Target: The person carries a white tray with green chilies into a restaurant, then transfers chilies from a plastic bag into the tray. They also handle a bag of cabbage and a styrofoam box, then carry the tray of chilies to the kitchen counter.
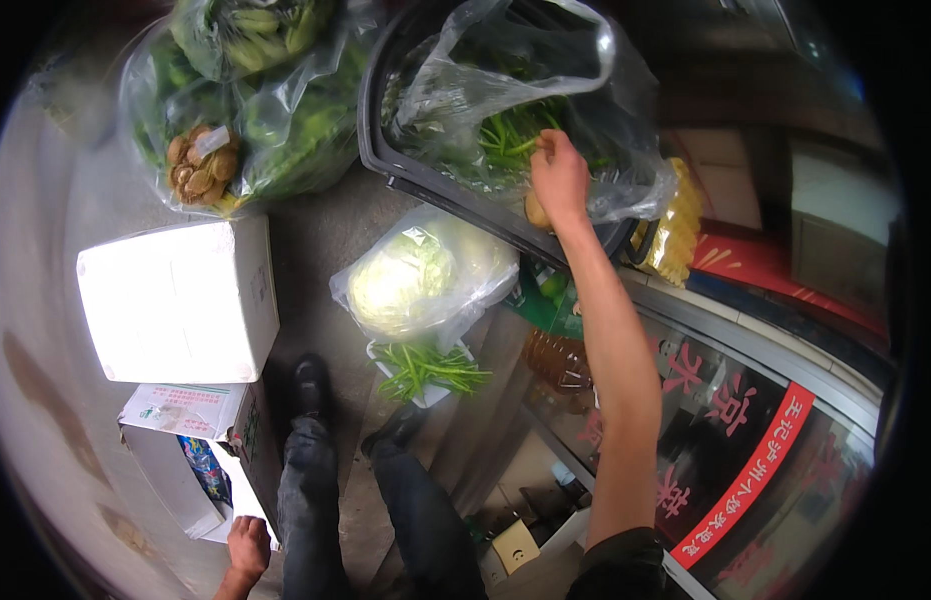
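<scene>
My right hand [559,178] reaches into a clear plastic bag [625,130] that lines a black crate [377,150]. Its fingers are closed at the tip of some long green peppers [505,135]. More green peppers [425,370] lie on a white tray [437,396] on the floor, in front of a bagged pale green cabbage [400,285]. Down at the lower left, my left hand [248,546] is a loose fist against the white flap [235,475] of an opened carton [165,470]. Whatever its curled fingers hold is hidden.
A white foam box [170,305] stands behind the carton. Large clear bags of leafy greens [295,130], with a bunch of brown round items [203,165], fill the far left. A glass-fronted cabinet [725,430] borders the right, and a large bottle of brown liquid [557,360] stands beside it.
</scene>
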Demonstrator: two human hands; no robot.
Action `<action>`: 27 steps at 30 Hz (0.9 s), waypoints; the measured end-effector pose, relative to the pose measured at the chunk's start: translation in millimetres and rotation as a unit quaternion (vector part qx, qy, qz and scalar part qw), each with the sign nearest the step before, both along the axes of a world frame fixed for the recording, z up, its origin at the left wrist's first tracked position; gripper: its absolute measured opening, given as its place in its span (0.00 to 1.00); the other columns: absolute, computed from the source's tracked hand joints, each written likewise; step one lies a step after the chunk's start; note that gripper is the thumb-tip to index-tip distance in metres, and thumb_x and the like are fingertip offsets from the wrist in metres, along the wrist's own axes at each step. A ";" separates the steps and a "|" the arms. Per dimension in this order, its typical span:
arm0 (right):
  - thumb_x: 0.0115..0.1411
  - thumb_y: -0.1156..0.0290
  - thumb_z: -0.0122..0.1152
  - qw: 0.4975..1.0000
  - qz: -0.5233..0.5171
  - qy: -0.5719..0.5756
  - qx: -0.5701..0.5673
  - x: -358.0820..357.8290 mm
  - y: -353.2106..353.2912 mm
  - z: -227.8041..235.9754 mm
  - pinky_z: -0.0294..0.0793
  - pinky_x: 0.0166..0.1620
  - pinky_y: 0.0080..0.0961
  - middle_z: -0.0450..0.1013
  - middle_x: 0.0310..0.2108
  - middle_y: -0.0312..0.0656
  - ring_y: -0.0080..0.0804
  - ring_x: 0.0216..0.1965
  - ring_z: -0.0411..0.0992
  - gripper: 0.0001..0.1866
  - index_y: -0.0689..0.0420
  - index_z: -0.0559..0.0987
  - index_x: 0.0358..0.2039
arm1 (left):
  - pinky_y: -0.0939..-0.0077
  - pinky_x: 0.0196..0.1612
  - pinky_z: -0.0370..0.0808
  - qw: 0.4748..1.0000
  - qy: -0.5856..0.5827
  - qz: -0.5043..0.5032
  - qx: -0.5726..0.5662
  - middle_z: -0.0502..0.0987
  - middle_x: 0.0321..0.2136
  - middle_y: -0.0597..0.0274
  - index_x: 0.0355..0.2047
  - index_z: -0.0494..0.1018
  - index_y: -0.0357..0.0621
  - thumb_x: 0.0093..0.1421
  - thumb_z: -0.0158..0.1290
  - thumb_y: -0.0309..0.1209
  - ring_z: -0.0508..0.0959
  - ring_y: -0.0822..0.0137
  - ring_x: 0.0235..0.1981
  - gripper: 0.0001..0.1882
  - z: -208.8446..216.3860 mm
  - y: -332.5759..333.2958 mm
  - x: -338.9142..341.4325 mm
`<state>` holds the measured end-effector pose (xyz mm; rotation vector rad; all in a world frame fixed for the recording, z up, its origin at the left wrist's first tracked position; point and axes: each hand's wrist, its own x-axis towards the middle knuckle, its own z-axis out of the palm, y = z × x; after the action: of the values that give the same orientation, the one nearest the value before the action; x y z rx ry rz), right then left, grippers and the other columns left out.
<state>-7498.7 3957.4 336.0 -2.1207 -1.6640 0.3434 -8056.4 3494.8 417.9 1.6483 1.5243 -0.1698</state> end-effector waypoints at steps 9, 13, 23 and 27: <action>0.50 0.50 0.61 0.939 -0.010 -0.147 -0.310 9.9 46.3 -97.1 0.71 0.47 0.41 0.72 0.44 0.53 0.50 0.47 0.71 0.28 0.59 0.74 0.44 | 0.54 0.26 0.71 0.962 0.166 0.025 -0.216 0.76 0.22 0.46 0.27 0.77 0.42 0.60 0.45 0.37 0.77 0.51 0.23 0.15 18.5 -95.9 -26.3; 0.52 0.55 0.59 0.947 -0.030 -0.204 -0.247 14.1 38.3 -83.5 0.72 0.41 0.42 0.75 0.38 0.53 0.53 0.40 0.73 0.18 0.56 0.80 0.35 | 0.57 0.25 0.70 0.920 0.181 0.124 -0.324 0.76 0.20 0.50 0.26 0.77 0.39 0.59 0.43 0.30 0.74 0.59 0.20 0.13 16.1 -110.2 -42.4; 0.56 0.64 0.60 0.986 0.014 -0.150 0.068 79.3 24.0 105.2 0.72 0.35 0.38 0.76 0.28 0.50 0.49 0.31 0.74 0.10 0.58 0.80 0.31 | 0.55 0.30 0.70 0.970 0.101 0.183 -0.127 0.75 0.24 0.47 0.22 0.73 0.41 0.52 0.49 0.27 0.75 0.44 0.28 0.05 7.8 -144.9 -11.7; 0.57 0.69 0.61 0.988 0.008 -0.062 0.138 60.0 -35.4 178.7 0.71 0.33 0.28 0.76 0.26 0.43 0.31 0.27 0.73 0.10 0.63 0.79 0.32 | 0.56 0.31 0.71 0.959 0.078 0.224 -0.156 0.75 0.25 0.46 0.23 0.74 0.41 0.53 0.49 0.27 0.75 0.45 0.29 0.06 9.2 -140.8 17.6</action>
<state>-7438.7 3922.0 514.7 -1.9568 -1.6870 -0.0167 -8038.8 3354.0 427.1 1.0336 1.8429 -0.2820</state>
